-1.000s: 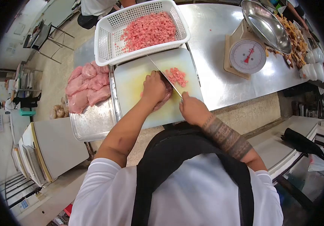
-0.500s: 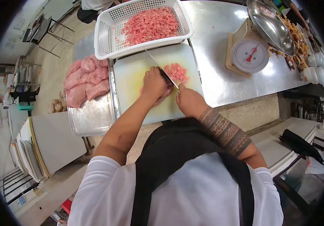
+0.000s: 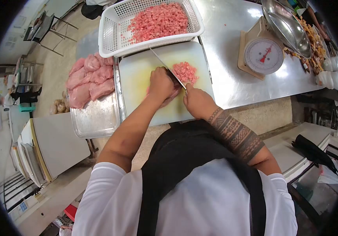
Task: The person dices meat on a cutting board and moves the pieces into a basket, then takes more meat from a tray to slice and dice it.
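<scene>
My right hand (image 3: 197, 102) is closed round the handle of a long knife (image 3: 160, 60), whose blade points up and to the left across the white cutting board (image 3: 133, 70). My left hand (image 3: 160, 84) has its fingers bent over a piece of meat (image 3: 172, 97), close beside the blade. The meat is partly hidden under that hand. A small heap of diced pink meat (image 3: 185, 72) lies on the board to the right of the knife.
A white perforated basket (image 3: 111, 33) with diced meat stands behind the board. Large raw meat pieces (image 3: 90, 80) lie on a metal tray (image 3: 96, 122) at the left. To the right are a dial scale (image 3: 264, 56) and a steel bowl (image 3: 286, 27). A person (image 3: 8, 98) is far left.
The whole view has shifted slightly. Both hands keep nearly the same places on the board, with the knife blade tilted a little further to the left.
</scene>
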Tool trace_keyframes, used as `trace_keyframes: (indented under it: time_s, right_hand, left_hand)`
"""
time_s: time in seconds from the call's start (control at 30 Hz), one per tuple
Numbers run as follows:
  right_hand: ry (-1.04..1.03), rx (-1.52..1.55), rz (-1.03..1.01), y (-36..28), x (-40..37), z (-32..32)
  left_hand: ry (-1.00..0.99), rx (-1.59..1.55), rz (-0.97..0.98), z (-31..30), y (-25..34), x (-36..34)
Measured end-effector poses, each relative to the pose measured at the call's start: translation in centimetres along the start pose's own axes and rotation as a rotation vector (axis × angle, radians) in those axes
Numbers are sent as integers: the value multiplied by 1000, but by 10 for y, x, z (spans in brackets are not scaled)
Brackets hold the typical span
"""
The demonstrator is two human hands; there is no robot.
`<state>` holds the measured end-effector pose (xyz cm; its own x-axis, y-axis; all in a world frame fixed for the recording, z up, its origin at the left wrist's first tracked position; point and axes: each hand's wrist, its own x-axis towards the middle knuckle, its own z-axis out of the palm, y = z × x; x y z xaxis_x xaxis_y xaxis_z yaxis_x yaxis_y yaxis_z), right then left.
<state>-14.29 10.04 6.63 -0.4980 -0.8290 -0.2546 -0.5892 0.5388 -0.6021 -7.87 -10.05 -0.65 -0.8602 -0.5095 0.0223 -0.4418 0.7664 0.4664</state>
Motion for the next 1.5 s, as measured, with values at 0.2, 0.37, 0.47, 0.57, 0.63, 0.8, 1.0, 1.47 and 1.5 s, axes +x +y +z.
trace_keyframes:
  time_s: [0.2, 0.37, 0.47, 0.57, 0.63, 0.8, 1.0, 1.47, 1.5]
  right_hand:
    - [6, 6, 85, 4, -41, -24]
    - [-119, -14, 93, -21, -91, -59]
    - [-130, 11, 59, -18, -89, -54]
    - [-114, 10, 60, -6, -55, -28]
    - [-105, 4, 58, -5, -26, -12]
    - [26, -3, 6, 5, -9, -6]
    - [-174, 8, 79, -25, -86, -57]
    - [-71, 58, -27, 11, -13, -9]
    - [-105, 68, 13, 11, -24, -14]
  left_hand:
    - [142, -58, 112, -6, 10, -24]
    - [35, 206, 181, -11, 15, -26]
    - [0, 293, 235, 3, 2, -21]
    - [-32, 215, 41, 6, 11, -20]
    - [-67, 181, -77, -16, 30, -23]
    - [6, 105, -82, -16, 30, -28]
    - [43, 196, 40, 14, 2, -22]
    - [-19, 123, -63, -15, 20, -46]
    - [85, 161, 47, -16, 24, -64]
